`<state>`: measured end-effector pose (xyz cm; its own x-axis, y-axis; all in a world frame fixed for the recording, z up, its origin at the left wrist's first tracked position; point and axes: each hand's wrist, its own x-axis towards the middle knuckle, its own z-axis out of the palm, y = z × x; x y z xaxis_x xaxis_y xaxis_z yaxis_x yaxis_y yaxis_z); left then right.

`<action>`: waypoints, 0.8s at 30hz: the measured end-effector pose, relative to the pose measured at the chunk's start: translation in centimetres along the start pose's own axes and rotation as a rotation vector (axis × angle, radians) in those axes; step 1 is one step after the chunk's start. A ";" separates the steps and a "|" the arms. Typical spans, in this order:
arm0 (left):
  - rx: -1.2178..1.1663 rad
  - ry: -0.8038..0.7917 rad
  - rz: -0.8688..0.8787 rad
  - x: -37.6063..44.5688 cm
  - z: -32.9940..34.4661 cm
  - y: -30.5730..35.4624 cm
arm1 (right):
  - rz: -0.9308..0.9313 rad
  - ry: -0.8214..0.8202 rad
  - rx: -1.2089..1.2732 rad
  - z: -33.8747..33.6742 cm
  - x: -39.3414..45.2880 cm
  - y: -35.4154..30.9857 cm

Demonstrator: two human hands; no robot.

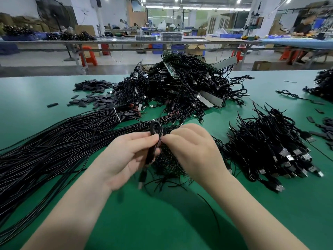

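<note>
The left hand (129, 156) gripped a small coiled cable (156, 129), fingers curled round its lower length, with the loop standing above the thumb. The right hand (191, 150) pinched at the coil's waist, seemingly fastening it, though any tie there was hidden. Just below the coil lay a scatter of thin black ties (167, 165). To the coil's right sat a pile of bundled cables (266, 147), apparently finished work. To its left stretched long uncoiled cables (54, 141), and behind it rose a tangled heap (185, 83), so most of the job looked undone.

Glossy black cable (156, 129) (plastic-sheathed), matt green table (162, 222)
</note>
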<state>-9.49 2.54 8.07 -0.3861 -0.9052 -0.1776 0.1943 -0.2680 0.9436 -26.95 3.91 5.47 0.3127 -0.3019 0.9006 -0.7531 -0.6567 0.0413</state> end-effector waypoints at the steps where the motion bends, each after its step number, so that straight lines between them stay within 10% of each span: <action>1: 0.036 0.011 0.090 0.0 0.1 -0.1 | 0.154 -0.016 0.124 -0.2 0.2 0.0; 5: 0.167 0.128 0.390 0.1 0.0 -0.4 | 1.007 -0.213 0.899 -1.0 1.3 -0.5; 12: 0.370 0.143 0.515 0.0 0.1 -0.4 | 1.274 -0.236 1.162 -0.9 1.7 -1.2; 17: 0.385 0.084 0.516 -0.4 0.2 0.0 | 1.187 -0.223 1.142 -1.5 2.1 -1.3; 24: 0.100 0.065 0.141 -0.8 1.1 0.4 | 0.315 -0.009 0.157 -0.7 1.4 -1.6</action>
<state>-10.11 3.54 8.92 -0.3017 -0.9518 -0.0558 0.1509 -0.1055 0.9829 -25.67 5.00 6.97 0.0851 -0.5120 0.8547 -0.7155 -0.6284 -0.3052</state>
